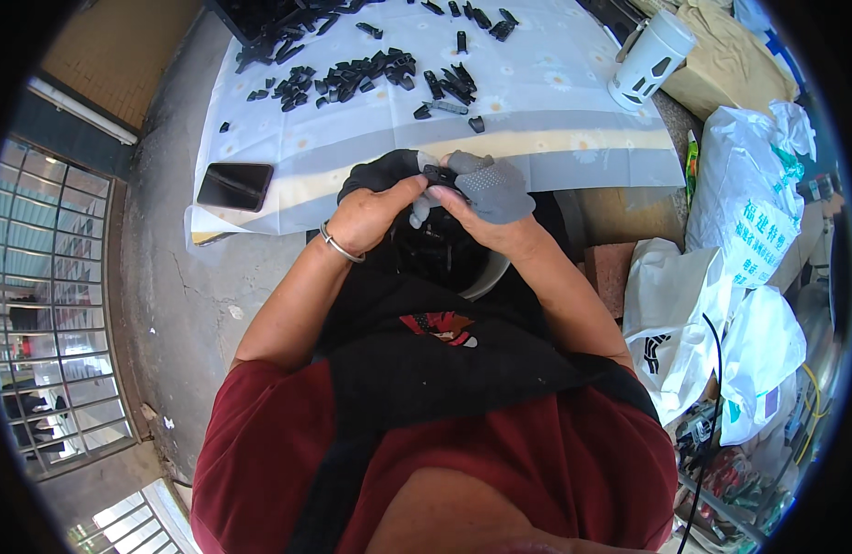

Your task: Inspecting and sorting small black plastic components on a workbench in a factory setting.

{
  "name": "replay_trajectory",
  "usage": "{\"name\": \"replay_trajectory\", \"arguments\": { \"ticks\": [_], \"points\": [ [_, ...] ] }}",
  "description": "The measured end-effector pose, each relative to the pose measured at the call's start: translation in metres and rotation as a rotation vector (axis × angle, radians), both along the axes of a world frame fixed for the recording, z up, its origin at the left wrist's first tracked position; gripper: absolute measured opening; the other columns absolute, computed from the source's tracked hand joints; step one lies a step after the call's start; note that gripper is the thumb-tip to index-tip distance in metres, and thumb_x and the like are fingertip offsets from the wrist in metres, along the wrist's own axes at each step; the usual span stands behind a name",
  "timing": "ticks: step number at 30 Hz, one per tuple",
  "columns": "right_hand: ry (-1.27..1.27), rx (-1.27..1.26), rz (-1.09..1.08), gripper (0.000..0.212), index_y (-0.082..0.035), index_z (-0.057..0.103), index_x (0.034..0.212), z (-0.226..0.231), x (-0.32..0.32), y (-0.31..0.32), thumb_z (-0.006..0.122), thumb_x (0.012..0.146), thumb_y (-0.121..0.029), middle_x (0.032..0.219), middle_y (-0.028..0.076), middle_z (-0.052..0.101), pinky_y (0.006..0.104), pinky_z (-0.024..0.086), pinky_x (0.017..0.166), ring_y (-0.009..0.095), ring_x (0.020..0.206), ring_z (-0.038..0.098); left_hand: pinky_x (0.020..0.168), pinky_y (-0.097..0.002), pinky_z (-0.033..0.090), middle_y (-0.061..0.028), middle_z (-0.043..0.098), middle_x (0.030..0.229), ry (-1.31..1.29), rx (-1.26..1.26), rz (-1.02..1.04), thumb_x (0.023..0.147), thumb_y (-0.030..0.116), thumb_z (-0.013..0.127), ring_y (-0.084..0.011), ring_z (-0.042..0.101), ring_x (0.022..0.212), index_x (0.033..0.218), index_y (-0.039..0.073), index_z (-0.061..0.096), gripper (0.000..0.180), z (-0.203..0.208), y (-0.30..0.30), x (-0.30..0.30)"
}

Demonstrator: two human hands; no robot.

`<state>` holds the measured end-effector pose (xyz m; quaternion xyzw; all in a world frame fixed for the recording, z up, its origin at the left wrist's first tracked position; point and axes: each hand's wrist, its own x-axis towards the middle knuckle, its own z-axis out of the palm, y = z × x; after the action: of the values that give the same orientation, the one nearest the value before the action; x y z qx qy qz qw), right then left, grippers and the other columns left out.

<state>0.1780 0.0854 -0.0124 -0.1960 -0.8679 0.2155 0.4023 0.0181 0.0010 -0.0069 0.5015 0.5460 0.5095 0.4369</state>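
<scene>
Close together at the table's near edge, both hands pinch one small black plastic part [437,174]. My left hand [380,198] wears a black and grey glove that leaves the thumb bare, and its thumb presses on the part from the left. On my right hand [488,192] is a grey dotted glove, also with the thumb bare; its fingers close on the part from the right. Right below the hands, a bucket [489,277] holds black parts, partly covered by my hands and the black apron [426,388]. The part's exact shape is mostly hidden by the fingers.
Heaps of small black parts [366,78] lie across the flowered tablecloth [574,92]. A phone [235,186] rests near the left corner, a white tumbler [652,60] at the right. White bags [744,194] and a brick [610,277] stand right of me; a dark crate [260,18] is far left.
</scene>
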Motion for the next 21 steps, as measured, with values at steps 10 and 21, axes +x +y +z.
{"name": "replay_trajectory", "arguments": {
  "ticks": [10, 21],
  "points": [
    [-0.019, 0.106, 0.085, 0.022, -0.006, 0.060, 0.092, -0.006, -0.001, -0.002, 0.066, 0.073, -0.015, 0.083, 0.009, 0.061, 0.0357, 0.046, 0.066, 0.027, 0.075, 0.059, 0.084, -0.0248, 0.042, -0.0072, 0.059, 0.102, -0.153, -0.173, 0.085, 0.085, 0.007, 0.055, -0.0137, 0.055, 0.093, 0.111, 0.000, 0.053, 0.027, -0.024, 0.001, -0.010],
    [-0.197, -0.104, 0.071, 0.020, -0.004, 0.059, 0.092, 0.011, 0.003, -0.011, 0.060, 0.079, -0.020, 0.080, 0.011, 0.060, 0.0360, 0.044, 0.067, 0.028, 0.076, 0.057, 0.058, -0.0293, 0.044, -0.0088, 0.059, 0.071, 0.192, -0.025, 0.174, 0.093, 0.038, 0.035, -0.0145, 0.056, 0.066, 0.088, 0.006, 0.063, 0.043, -0.018, -0.001, 0.004]
  ]
}}
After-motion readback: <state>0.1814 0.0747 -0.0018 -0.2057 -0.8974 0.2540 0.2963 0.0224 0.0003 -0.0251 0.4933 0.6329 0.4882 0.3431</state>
